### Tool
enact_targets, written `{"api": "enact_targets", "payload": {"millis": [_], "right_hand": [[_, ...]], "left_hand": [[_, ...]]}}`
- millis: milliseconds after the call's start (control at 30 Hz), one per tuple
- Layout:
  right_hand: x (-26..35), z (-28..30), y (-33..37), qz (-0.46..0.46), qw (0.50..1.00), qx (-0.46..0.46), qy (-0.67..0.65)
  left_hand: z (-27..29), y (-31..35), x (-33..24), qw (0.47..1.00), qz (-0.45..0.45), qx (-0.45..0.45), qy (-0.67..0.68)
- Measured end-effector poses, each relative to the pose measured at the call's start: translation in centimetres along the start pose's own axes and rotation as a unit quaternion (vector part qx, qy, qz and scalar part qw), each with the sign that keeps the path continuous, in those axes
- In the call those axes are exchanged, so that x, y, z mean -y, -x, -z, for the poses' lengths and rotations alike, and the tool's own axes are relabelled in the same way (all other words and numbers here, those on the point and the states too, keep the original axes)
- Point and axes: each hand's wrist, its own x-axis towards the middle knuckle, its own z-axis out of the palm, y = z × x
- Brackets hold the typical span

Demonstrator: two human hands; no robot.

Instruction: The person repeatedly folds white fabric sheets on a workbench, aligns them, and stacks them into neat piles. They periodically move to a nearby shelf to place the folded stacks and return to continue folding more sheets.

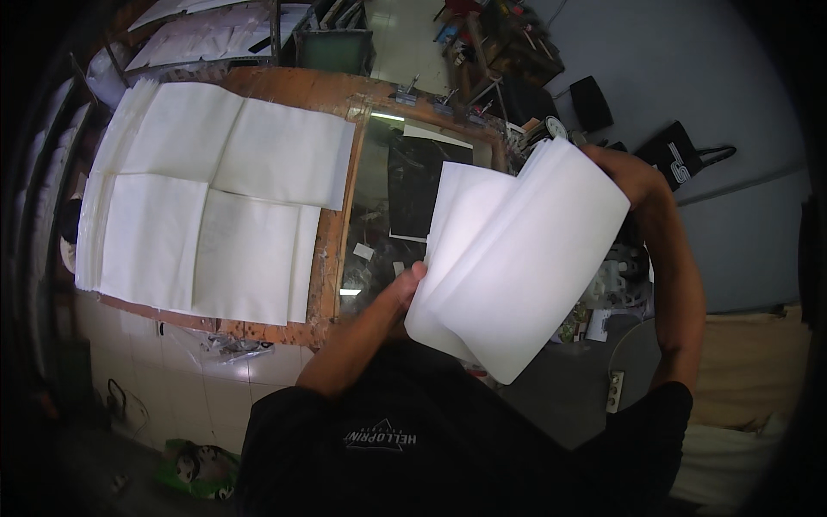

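Fanned stack of white sheets (525, 258) held up over glass panel (388, 215); exact count cannot be told. Left hand (409, 284) pinching lower edge, right hand (624, 172) gripping top corner. Four white sheets (215, 198) laid flat on wooden table (327, 258).

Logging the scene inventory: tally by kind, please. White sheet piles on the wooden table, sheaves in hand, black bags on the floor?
White sheet piles laid out on the wooden table: 4 (e.g.)
Sheaf of white sheets held between left hand and right hand: 1
Black bags on the floor: 2
Total: 7
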Motion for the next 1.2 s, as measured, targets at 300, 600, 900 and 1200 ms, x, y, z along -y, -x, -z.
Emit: {"api": "enact_targets", "payload": {"millis": [300, 600, 900, 1200], "right_hand": [[-1.7, 0.2, 1.3, 0.156, 0.985, -0.033, -0.072], [-4.4, -2.6, 0.0, 0.02, 0.913, -0.21, -0.349], [-24.3, -13.8, -13.0, 0.227, 0.783, -0.288, -0.503], [-15.5, -35.9, -19.3, 0.116, 0.297, -0.071, -0.945]], "left_hand": [[-3.0, -0.4, 0.8, 0.993, -0.009, 0.099, 0.06], [-6.6, 5.4, -4.3, 0.992, -0.108, -0.041, -0.049], [-24.6, 7.8, -9.6, 0.885, -0.179, -0.278, -0.326], [-28.8, 2.9, -11.5, 0.673, -0.088, -0.441, -0.588]]}}
